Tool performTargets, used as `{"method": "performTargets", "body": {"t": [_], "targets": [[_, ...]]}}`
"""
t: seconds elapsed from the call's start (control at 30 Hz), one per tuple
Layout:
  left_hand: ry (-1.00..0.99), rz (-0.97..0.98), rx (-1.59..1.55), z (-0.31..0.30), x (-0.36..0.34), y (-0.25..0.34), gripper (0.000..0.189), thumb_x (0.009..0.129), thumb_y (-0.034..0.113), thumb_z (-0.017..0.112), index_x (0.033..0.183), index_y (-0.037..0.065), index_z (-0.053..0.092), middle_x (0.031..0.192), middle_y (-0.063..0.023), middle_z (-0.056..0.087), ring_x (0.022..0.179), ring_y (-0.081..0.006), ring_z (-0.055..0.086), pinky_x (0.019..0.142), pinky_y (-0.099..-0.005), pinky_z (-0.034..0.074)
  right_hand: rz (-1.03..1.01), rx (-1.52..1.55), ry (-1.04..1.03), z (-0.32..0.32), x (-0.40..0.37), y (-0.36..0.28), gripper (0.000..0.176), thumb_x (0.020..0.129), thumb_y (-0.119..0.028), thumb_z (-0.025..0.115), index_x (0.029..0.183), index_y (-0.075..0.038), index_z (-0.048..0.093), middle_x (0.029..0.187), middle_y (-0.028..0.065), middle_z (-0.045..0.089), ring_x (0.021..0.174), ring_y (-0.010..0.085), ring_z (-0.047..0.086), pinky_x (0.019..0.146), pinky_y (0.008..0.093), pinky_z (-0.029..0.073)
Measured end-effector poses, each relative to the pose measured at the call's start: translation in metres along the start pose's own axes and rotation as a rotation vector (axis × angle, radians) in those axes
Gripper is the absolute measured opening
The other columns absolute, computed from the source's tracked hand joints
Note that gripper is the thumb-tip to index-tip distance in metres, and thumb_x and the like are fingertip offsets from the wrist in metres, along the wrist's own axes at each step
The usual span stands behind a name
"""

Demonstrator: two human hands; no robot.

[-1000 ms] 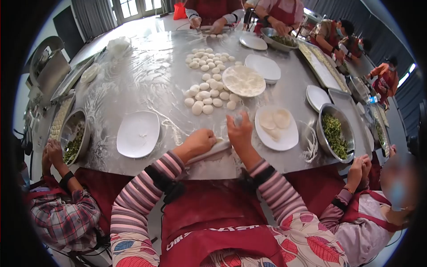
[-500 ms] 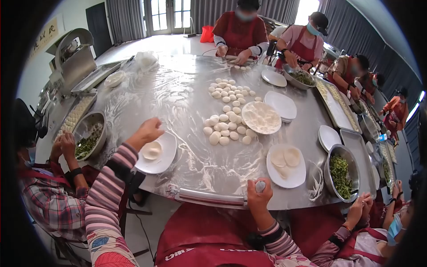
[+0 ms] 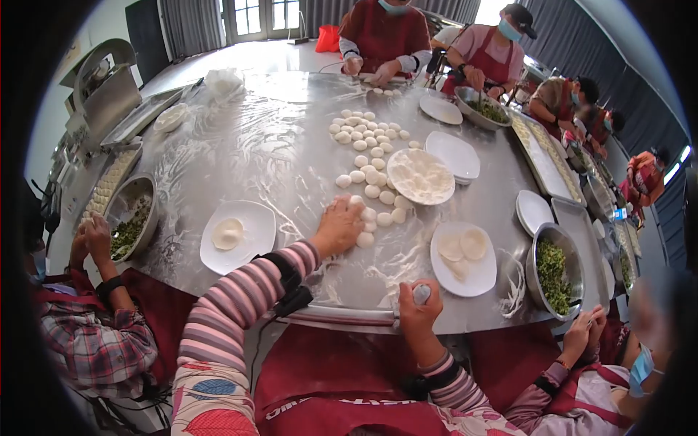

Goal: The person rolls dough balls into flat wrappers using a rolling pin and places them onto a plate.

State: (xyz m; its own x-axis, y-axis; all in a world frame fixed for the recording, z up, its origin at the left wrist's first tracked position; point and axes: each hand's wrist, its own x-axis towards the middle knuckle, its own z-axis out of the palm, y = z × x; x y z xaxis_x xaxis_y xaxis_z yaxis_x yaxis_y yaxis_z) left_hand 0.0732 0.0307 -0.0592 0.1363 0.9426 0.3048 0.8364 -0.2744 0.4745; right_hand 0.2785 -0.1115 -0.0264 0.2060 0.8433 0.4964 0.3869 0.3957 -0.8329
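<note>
My left hand reaches over the near left side of a group of round white dough pieces. Its fingers are a little apart and bent down at the dough; the fingertips are partly hidden. At the table's near edge, my right hand is closed around a rolling pin, of which only the pale rounded end shows above the fist. Left of my left arm is a white plate with a flat dough wrapper on it. Another white plate near my right hand carries several wrappers.
A plate of flour stands beside the dough pieces, with stacked plates behind. Bowls of chopped green filling stand at right and left. Co-workers sit close on both sides; others work across the floured metal table.
My left hand has moved right, from above the left plate to the dough pieces. My right hand stays closed at the table edge. The whole view has shifted slightly.
</note>
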Motion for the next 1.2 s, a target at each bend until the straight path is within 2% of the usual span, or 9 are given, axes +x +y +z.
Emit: {"method": "performTargets", "body": {"t": [0.13, 0.23, 0.37, 0.6, 0.73, 0.8, 0.93, 1.0, 1.2], "targets": [[-0.115, 0.213, -0.135, -0.030, -0.036, 0.007, 0.034, 0.082, 0.019, 0.053, 0.115, 0.008, 0.053, 0.121, -0.0234, 0.045, 0.114, -0.0389, 0.043, 0.095, -0.0415, 0.035, -0.097, -0.032, 0.021, -0.001, 0.004, -0.006, 0.022, 0.073, -0.007, 0.070, 0.080, -0.005, 0.049, 0.059, 0.0105, 0.053, 0.048, 0.0245, 0.055, 0.045, 0.0314, 0.042], [0.006, -0.092, -0.255, -0.065, -0.051, 0.009, 0.021, 0.081, 0.019, 0.055, 0.096, 0.005, 0.058, 0.093, -0.0163, 0.054, 0.087, -0.0315, 0.055, 0.076, -0.0381, 0.045, -0.143, -0.040, 0.032, -0.003, 0.005, -0.013, 0.022, 0.073, -0.007, 0.070, 0.079, -0.005, 0.049, 0.058, 0.0099, 0.052, 0.047, 0.0234, 0.055, 0.045, 0.0310, 0.042], [-0.191, -0.218, 0.057, -0.079, -0.070, 0.029, 0.022, 0.074, 0.026, 0.062, 0.077, 0.005, 0.057, 0.083, -0.0143, 0.055, 0.081, -0.0303, 0.056, 0.070, -0.0394, 0.044, -0.137, -0.029, 0.043, -0.001, 0.005, -0.016, 0.022, 0.073, -0.006, 0.070, 0.080, -0.005, 0.049, 0.057, 0.0085, 0.052, 0.047, 0.0203, 0.055, 0.045, 0.0300, 0.042], [-0.366, -0.171, -0.207, -0.065, -0.078, 0.045, 0.023, 0.068, 0.022, 0.067, 0.075, 0.003, 0.055, 0.079, -0.0158, 0.060, 0.077, -0.0322, 0.058, 0.066, -0.0406, 0.046, -0.037, 0.024, 0.015, -0.003, -0.005, -0.002, 0.021, 0.074, -0.006, 0.069, 0.080, -0.005, 0.050, 0.059, 0.0077, 0.053, 0.049, 0.0184, 0.055, 0.047, 0.0294, 0.042], [-0.314, -0.125, -0.409, -0.051, -0.086, 0.054, 0.022, 0.067, 0.019, 0.067, 0.075, 0.002, 0.057, 0.072, -0.0139, 0.061, 0.071, -0.0294, 0.060, 0.064, -0.0375, 0.047, -0.023, 0.000, -0.005, -0.003, 0.001, -0.006, 0.021, 0.074, -0.006, 0.069, 0.080, -0.005, 0.050, 0.060, 0.0081, 0.054, 0.050, 0.0192, 0.055, 0.048, 0.0301, 0.043], [-0.486, -0.333, -0.568, -0.053, -0.083, 0.062, 0.021, 0.067, 0.019, 0.067, 0.077, 0.001, 0.062, 0.071, -0.0130, 0.063, 0.069, -0.0262, 0.062, 0.064, -0.0354, 0.048, -0.093, 0.001, 0.015, 0.006, 0.014, -0.010, 0.021, 0.074, -0.008, 0.069, 0.081, -0.004, 0.050, 0.061, 0.0101, 0.055, 0.051, 0.0213, 0.055, 0.048, 0.0317, 0.043], [-0.424, -0.137, -0.498, -0.039, -0.080, 0.062, 0.020, 0.067, 0.018, 0.066, 0.079, 0.001, 0.064, 0.074, -0.0140, 0.064, 0.068, -0.0257, 0.062, 0.064, -0.0356, 0.048, -0.193, -0.113, 0.072, 0.028, 0.036, 0.000, 0.020, 0.074, -0.009, 0.068, 0.082, -0.004, 0.050, 0.060, 0.0124, 0.055, 0.051, 0.0234, 0.055, 0.048, 0.0334, 0.043], [-0.454, -0.087, -0.416, -0.038, -0.071, 0.060, 0.019, 0.071, 0.015, 0.065, 0.084, 0.000, 0.065, 0.069, -0.0099, 0.062, 0.066, -0.0185, 0.060, 0.061, -0.0313, 0.047, -0.140, -0.039, 0.037, 0.032, 0.041, 0.004, 0.021, 0.074, -0.009, 0.069, 0.082, -0.005, 0.050, 0.059, 0.0137, 0.054, 0.051, 0.0247, 0.055, 0.048, 0.0344, 0.042], [-0.302, -0.146, -0.354, -0.046, -0.092, 0.057, 0.015, 0.073, 0.016, 0.061, 0.073, 0.001, 0.060, 0.069, -0.0134, 0.062, 0.068, -0.0252, 0.061, 0.063, -0.0353, 0.047, -0.061, -0.021, 0.020, 0.010, 0.010, 0.007, 0.022, 0.075, -0.011, 0.067, 0.083, -0.002, 0.049, 0.060, 0.0161, 0.055, 0.051, 0.0290, 0.056, 0.049, 0.0374, 0.044]]}}
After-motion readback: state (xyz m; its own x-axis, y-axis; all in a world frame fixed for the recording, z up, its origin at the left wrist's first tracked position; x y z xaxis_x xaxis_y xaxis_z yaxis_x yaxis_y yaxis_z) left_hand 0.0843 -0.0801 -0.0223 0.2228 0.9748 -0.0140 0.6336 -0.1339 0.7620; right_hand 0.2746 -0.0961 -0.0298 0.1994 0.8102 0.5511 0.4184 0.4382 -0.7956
